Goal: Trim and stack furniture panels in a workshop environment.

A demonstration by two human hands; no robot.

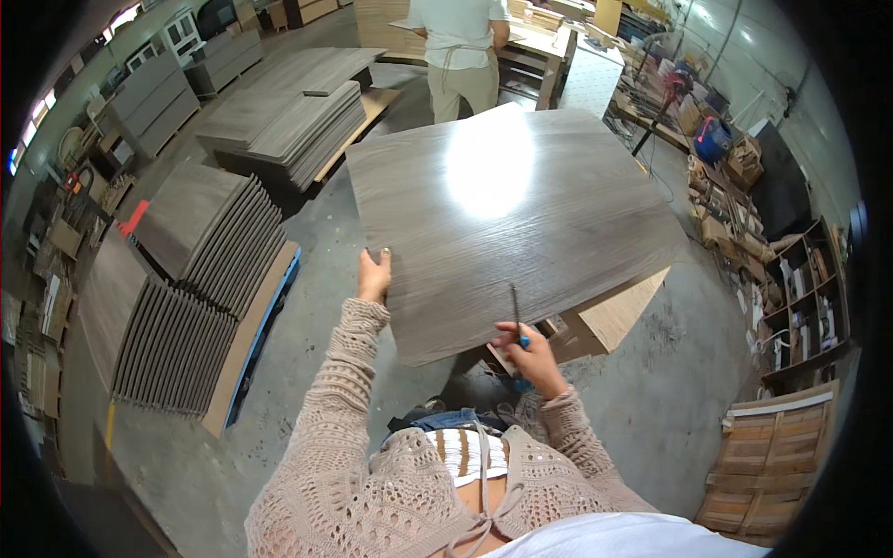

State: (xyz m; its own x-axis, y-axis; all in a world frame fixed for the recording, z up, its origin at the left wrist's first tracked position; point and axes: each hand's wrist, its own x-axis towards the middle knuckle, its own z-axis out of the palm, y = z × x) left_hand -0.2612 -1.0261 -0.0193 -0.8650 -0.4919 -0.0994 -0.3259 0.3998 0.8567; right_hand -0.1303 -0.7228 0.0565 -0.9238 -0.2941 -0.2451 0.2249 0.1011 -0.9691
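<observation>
A large grey-brown wood-grain panel (pixel 437 270) lies flat in front of me, with a bright light glare on its far part. At its left edge, my left hand (pixel 374 279) is closed on the rim, fingertips over the top face and the rest of the grip partly hidden. By the near edge, my right hand (pixel 532 358) is closed round a thin dark tool with a blue handle (pixel 514 302). Its slim shaft points away from me over the panel; I cannot make out its exact kind. Beneath the panel's near right side, a pale wooden board (pixel 623 312) shows.
Stacked grey panels (pixel 172 344) stand on a blue-edged pallet at left, with a flat pile of panels (pixel 298 130) beyond. Another person (pixel 460 46) stands past the panel's far edge. Shelving (pixel 805 307) and a wooden crate (pixel 772 456) are at right.
</observation>
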